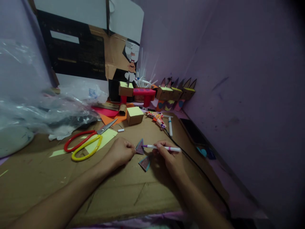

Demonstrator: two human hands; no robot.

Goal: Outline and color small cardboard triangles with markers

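Between the fingertips of my left hand (123, 151) is the corner of a small cardboard triangle (140, 147), coloured purple with a blue edge. A white marker (172, 149) with a purple tip is pinched in my right hand (168, 156), and its point meets the triangle's right side. Just below, a second coloured triangle (144, 163) lies loose on the cardboard sheet (114, 197). A small white marker cap (121, 130) rests beyond my left hand.
Scissors (87, 143) with red and yellow handles lie at left on yellow paper (105, 141). Behind my hands stand a small box (135, 115) and a patterned glue gun (157, 119), its cord running right. Box-headed figures (176, 93) line the wall. A phone (192, 130) lies at right.
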